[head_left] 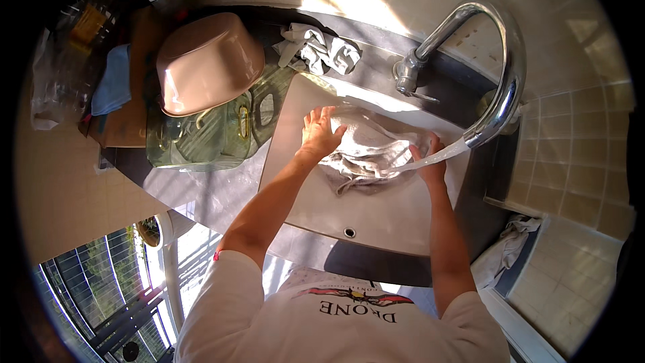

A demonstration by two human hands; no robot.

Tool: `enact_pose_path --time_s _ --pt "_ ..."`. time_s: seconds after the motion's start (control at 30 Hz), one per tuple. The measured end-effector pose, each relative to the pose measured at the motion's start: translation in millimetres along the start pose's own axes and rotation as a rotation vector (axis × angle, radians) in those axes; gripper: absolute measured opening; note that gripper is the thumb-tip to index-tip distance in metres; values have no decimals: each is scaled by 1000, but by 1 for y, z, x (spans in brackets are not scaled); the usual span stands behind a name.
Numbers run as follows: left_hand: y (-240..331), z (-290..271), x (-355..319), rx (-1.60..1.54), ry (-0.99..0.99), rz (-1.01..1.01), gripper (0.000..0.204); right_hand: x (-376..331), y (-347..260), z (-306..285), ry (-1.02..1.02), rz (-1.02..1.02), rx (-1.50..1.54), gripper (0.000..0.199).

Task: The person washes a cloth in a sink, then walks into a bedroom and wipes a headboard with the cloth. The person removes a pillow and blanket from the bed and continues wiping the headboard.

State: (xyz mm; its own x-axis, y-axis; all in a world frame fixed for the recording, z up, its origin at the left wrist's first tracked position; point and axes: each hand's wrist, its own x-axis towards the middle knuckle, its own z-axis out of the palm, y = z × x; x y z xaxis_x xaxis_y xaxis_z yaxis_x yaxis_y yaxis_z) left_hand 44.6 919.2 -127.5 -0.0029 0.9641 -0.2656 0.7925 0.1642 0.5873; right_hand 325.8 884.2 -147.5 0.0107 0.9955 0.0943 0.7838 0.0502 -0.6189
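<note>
A wet, pale cloth [366, 144] lies bunched and wrinkled in the white sink [316, 212], brightly sunlit. My left hand [321, 132] rests at its left edge with the fingers apart and the thumb toward the fabric. At the right edge, my right hand [432, 161] has its thumb and bent fingers around a bit of the cloth. From the curved chrome faucet [514, 74] a stream of water [437, 156] slants left past my right hand onto the cloth. The cloth's underside is hidden.
Behind the sink sits a crumpled grey-white cloth [319, 49]. To the left, a pink basin [208, 64] rests upside down on a greenish clear container [208, 138]. A blue cloth [112, 82] and bottles stand farther left. Another cloth [507, 245] hangs at the right.
</note>
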Motion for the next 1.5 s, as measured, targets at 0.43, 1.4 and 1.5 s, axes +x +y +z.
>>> enact_pose_path --time_s 0.43,1.4,1.5 --pt "11 68 -16 -88 159 -269 43 -35 -9 65 -444 -287 -448 55" --pt "162 4 50 -70 248 843 22 -91 -35 27 -249 449 291 42" --pt "165 -8 45 -178 196 783 24 -92 -31 31 -248 435 296 42"
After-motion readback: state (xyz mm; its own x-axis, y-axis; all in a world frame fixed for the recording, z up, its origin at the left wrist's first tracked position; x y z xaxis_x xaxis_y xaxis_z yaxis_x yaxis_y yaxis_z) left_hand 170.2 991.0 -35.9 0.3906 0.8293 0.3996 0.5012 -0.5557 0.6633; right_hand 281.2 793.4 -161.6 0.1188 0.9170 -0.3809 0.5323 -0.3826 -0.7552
